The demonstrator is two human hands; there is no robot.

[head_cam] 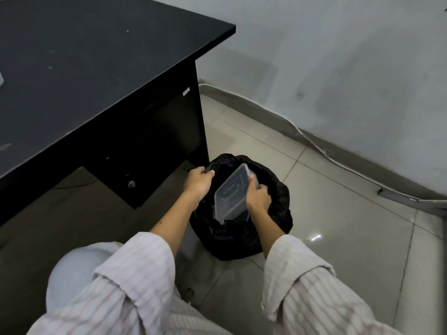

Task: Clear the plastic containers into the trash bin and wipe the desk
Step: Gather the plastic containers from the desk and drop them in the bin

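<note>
Clear plastic is what my right hand [258, 198] has: a shallow rectangular plastic container [232, 193], see-through and lidded by the look of it, pinched along its long edge between thumb and fingers and tilted with its lower corner down in the mouth of the trash bin [242, 209]. My left hand [198, 182], just left of the container, is curled tight on the black liner's rim, pulling the opening wide. I judge this as the dropping step of the clearing. What comes next, I think, is simply loosening the right-hand pinch so the container slides down, while the left holds the liner taut so nothing catches on its folds. Up and left of both hands, the black desk [84, 68] shows pale specks and smudges, so the wiping looks undone. I see no cloth.
</note>
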